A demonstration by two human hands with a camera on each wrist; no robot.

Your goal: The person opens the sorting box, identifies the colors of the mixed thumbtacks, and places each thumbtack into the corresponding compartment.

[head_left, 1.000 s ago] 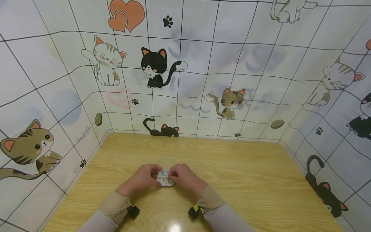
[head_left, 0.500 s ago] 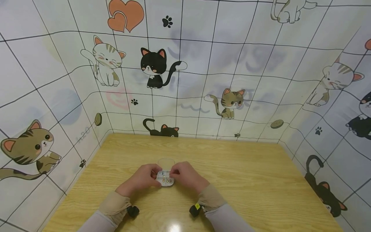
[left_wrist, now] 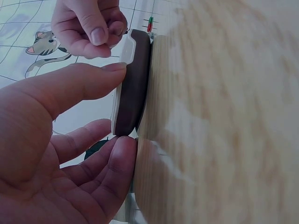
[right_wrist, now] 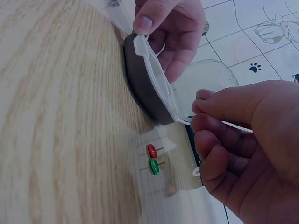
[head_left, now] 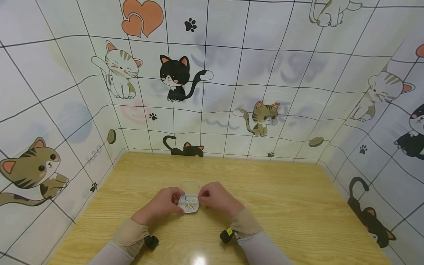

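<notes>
My left hand [head_left: 165, 201] grips the left side of a small compartment case [head_left: 189, 212], thumb on the rim and fingers behind it. The case has white dividers and a dark outer shell, and its clear lid [head_left: 190, 187] stands open at the back. Tiny round items sit in several compartments. At the case's right edge is my right hand [head_left: 219, 199], thumb and forefinger tips together, the other fingers curled. I cannot tell whether something tiny is between those fingertips. In the right wrist view, a red thumbtack [right_wrist: 152, 150] and a green thumbtack [right_wrist: 154, 166] lie points up on the table.
A wood-grain table [head_left: 281, 206] spreads around the case. Walls of cat-print fabric [head_left: 225, 73] enclose it at the back and both sides. A black wrist camera [head_left: 151, 242] hangs below the left cuff, another black camera [head_left: 226, 236] below the right.
My right hand has drawn out from over the compartments to the right edge of the case, uncovering items inside and small tacks on the table. My left hand stays on the case.
</notes>
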